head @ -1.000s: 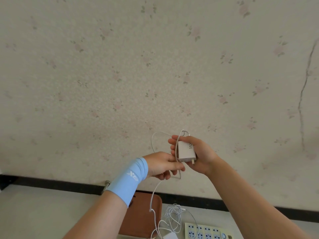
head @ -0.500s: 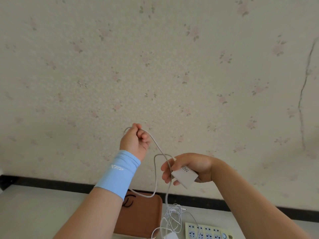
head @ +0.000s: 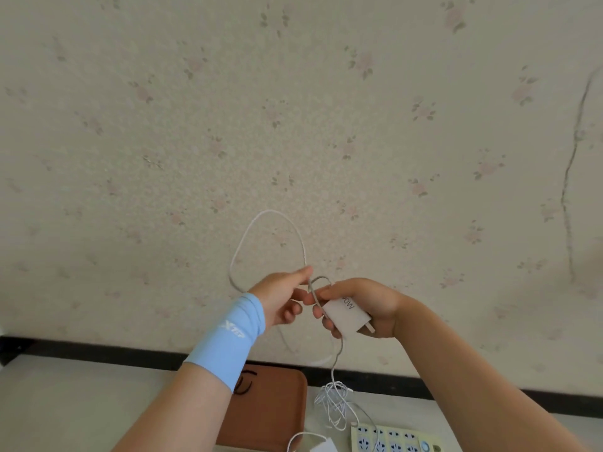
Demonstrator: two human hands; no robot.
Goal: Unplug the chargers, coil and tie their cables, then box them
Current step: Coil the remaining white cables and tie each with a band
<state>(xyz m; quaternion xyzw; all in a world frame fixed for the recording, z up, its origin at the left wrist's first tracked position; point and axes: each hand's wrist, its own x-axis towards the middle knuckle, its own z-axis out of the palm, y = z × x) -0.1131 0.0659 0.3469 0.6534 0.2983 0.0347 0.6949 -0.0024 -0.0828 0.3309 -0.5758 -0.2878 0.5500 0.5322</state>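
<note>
Mid-air before the wall [head: 293,109], our R hand [head: 368,305] grips the white charger [head: 346,316], fingers curled round its body, prongs sticking out down-right. Just beside it, our L hand [head: 280,298] pinches the charger's cable [head: 270,213] btw thumb and forefinger, its fingertips almost touching the R hand's. From that pinch the cable rises in one big loop against the wall, w/ a smaller loop arching over the charger's top. The rest hangs below the R hand and runs down into a loose tangle [head: 332,402] on the table [head: 65,402]. Our L wrist wears a light-blue wristband [head: 228,337] w/ a white logo. On the table, a brown tray [head: 270,412] sits left of the tangle. A pale power strip [head: 391,440] lies to the tangle's right, at the bottom edge.
</note>
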